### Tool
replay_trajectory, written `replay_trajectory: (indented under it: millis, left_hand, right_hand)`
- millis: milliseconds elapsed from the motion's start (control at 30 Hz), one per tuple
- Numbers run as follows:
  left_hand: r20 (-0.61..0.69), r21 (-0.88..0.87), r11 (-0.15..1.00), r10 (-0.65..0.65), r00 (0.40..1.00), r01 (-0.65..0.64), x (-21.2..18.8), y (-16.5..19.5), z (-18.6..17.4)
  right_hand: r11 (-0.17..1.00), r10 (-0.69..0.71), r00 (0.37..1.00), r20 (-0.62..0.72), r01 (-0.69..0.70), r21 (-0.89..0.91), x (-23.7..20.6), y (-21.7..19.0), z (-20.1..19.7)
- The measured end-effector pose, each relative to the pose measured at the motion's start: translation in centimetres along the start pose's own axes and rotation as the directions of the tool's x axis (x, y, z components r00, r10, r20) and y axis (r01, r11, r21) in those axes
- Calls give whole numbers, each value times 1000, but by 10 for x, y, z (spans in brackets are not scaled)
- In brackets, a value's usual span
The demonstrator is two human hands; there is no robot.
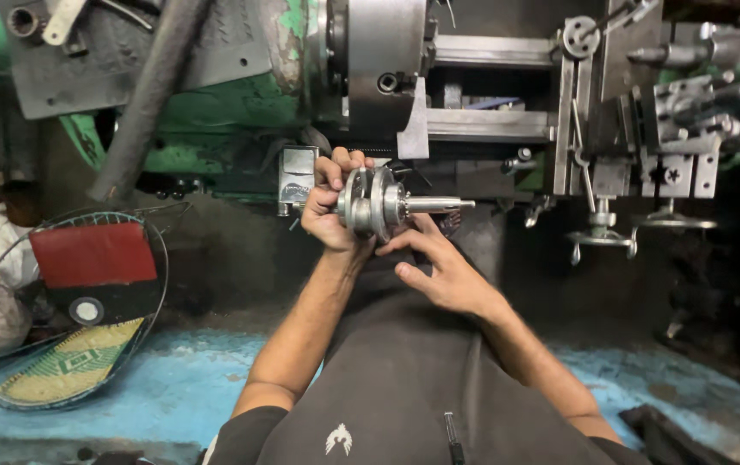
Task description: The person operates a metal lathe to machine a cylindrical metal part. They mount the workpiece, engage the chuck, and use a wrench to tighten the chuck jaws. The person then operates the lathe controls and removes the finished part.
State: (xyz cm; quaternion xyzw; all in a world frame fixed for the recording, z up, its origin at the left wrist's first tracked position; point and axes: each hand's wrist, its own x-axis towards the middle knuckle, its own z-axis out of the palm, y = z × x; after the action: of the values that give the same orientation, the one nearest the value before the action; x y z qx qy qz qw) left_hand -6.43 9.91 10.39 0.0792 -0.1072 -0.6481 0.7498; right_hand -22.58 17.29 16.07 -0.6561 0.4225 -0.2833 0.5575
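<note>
A steel crankshaft (383,203), two round webs with a shaft pointing right, hangs in front of the lathe. My left hand (329,207) is shut around its left end, fingers curled over the web. From below, my right hand (439,267) reaches up, its fingers spread and the fingertips touching the underside of the webs near the shaft. Just above and behind stands the lathe's chuck (380,60), its jaws holding nothing that I can see.
The green lathe body (215,112) fills the top of the view, the tool post and carriage handles (637,172) at right. A wire fan guard (68,310) with red and yellow pieces lies on the blue floor (180,387) at left.
</note>
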Motion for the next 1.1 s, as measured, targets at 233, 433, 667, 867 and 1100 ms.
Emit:
replay_trajectory:
  millis: [233,433,667,867,1100]
  left_hand:
    - [2,-163,979,-125,992,124,-11,-2,-12]
    - [-63,-253,964,-100,993,81,-26,-29,-10]
    - [112,-338,938,-49,993,84,-60,-60,6]
    - [-103,-330,939,-140,985,99,-107,-97,40]
    - [-77,-646,754,-219,973,118,-151,-133,66]
  right_hand:
    - [994,6,1000,12,-4,-108,-7,0,0]
    - [982,-37,981,191,71,-173,-47,-29,-29]
    - [840,-448,845,291,287,459,-104,-36,-96]
    - [981,-160,888,431,191,-31,-132,-16,-128]
    - [999,-37,989,141,34,20,-168,14,-132]
